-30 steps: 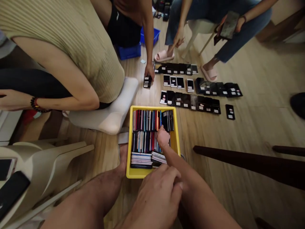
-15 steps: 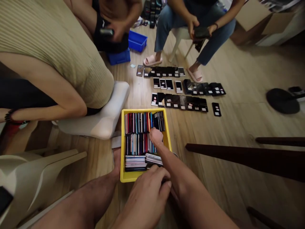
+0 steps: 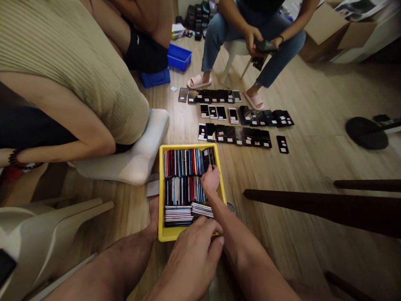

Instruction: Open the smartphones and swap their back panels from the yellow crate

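Note:
A yellow bin (image 3: 163,190) sits on the wooden floor between my legs, packed with phones standing on edge in two rows (image 3: 183,163), plus flat stacks (image 3: 178,213) at its near end. My right hand (image 3: 210,180) reaches into the bin, its fingers curled over the tops of dark phones (image 3: 207,156) at the right end of the far row. My left hand (image 3: 194,255) lies at the bin's near edge against my right forearm, fingers curled, with nothing visible in it. My bare foot (image 3: 153,213) touches the bin's left side.
Rows of phones (image 3: 238,136) lie flat on the floor beyond the bin. A person in a beige top sits on a white stool (image 3: 140,154) at left. Another person in jeans (image 3: 266,42) holds a phone. Blue bins (image 3: 175,58) stand behind. A dark bar (image 3: 313,209) crosses at right.
My right hand has shifted forward from the near row to the far row, its fingers now on the dark phones. My left hand stays against the forearm.

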Motion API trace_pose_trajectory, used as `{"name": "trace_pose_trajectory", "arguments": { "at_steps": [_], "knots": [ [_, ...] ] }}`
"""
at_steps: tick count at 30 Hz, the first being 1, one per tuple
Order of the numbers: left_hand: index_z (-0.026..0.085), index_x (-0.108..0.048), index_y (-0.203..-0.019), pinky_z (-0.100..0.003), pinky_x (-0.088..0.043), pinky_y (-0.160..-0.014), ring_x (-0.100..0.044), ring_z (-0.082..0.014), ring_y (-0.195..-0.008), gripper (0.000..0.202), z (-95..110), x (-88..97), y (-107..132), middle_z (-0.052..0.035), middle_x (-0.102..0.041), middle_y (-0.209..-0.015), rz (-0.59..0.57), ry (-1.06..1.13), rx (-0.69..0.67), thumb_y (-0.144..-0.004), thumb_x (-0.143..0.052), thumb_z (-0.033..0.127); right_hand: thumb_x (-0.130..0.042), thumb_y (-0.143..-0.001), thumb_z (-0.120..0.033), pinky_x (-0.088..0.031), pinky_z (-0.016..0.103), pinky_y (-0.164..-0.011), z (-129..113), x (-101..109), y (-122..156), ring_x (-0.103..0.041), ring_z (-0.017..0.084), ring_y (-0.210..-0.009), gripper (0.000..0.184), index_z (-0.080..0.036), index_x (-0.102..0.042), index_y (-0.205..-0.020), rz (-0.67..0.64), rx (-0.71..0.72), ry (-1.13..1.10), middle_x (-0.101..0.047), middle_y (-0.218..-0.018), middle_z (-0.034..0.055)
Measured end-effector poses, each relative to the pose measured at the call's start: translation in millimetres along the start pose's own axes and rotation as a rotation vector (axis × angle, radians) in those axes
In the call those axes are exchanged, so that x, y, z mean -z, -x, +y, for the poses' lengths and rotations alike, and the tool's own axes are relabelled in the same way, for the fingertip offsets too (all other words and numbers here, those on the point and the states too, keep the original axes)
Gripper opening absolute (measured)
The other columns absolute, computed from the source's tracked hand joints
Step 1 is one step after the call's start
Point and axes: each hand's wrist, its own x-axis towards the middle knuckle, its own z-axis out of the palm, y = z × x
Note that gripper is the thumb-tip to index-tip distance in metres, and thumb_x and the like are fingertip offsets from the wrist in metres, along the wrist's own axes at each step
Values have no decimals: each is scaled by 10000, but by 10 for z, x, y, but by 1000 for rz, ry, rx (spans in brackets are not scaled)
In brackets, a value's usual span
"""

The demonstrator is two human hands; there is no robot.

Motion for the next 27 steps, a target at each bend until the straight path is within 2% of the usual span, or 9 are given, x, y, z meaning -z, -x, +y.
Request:
{"name": "trace_pose_trajectory", "arguments": {
  "at_steps": [3, 5, 11, 15, 19, 24, 27],
  "knots": [
    [238, -646, -992, -376, -449, -905, -624, -228, -1032, 157, 8, 1, 1, -27, -669, -1055, -8, -8, -4, -945, -507, 180, -465, -958, -110, -443, 380, -983, 17, 11, -30, -542, 279, -1199, 470, -132, -547, -1420, 6, 23, -4, -582, -1345, 185],
    [237, -646, -992, -376, -449, -908, -625, -230, -1035, 157, 12, 2, -2, -31, -673, -1060, -3, -11, 2, -944, -507, 181, -447, -949, -104, -431, 352, -979, 26, 12, -56, -549, 266, -1177, 490, -149, -557, -1424, 4, 54, -9, -601, -1330, 181],
    [238, -645, -1001, -377, -447, -913, -624, -233, -1048, 158, 7, -17, -9, -32, -676, -1068, -4, -14, -5, -944, -507, 186, -420, -957, -106, -402, 428, -1031, 77, -23, -94, -491, 331, -1293, 521, -80, -494, -1472, 40, 8, 12, -471, -1505, 242],
    [238, -639, -992, -375, -450, -914, -626, -230, -1037, 153, 6, -23, -3, -32, -673, -1066, -2, -10, 4, -937, -511, 175, -445, -997, -132, -418, 430, -1050, 104, -46, -68, -508, 298, -1289, 455, -131, -525, -1445, -3, 69, 14, -496, -1502, 187],
    [242, -633, -989, -381, -452, -919, -626, -231, -1049, 150, 12, -21, -1, -31, -667, -1064, -9, -10, 8, -939, -510, 173, -588, -1013, -300, -495, 479, -1019, 134, -41, -105, -582, 275, -1226, 380, -180, -567, -1373, -62, 72, -5, -545, -1444, 122],
    [244, -635, -1019, -405, -465, -940, -631, -244, -1066, 164, 17, -30, -11, -39, -663, -1076, -35, 6, 33, -930, -520, 169, -621, -1009, -361, -588, 432, -877, 96, -29, -359, -682, 222, -1010, 345, -164, -607, -1293, -145, -37, -8, -664, -1215, 91],
    [239, -636, -1042, -416, -465, -972, -627, -251, -1104, 175, 21, -23, -21, -47, -667, -1108, -59, 19, 37, -935, -520, 165, -639, -1000, -361, -593, 426, -873, 22, -49, -570, -687, 224, -1009, 348, -148, -620, -1273, -199, -82, -5, -672, -1201, 100]
  ]
}}
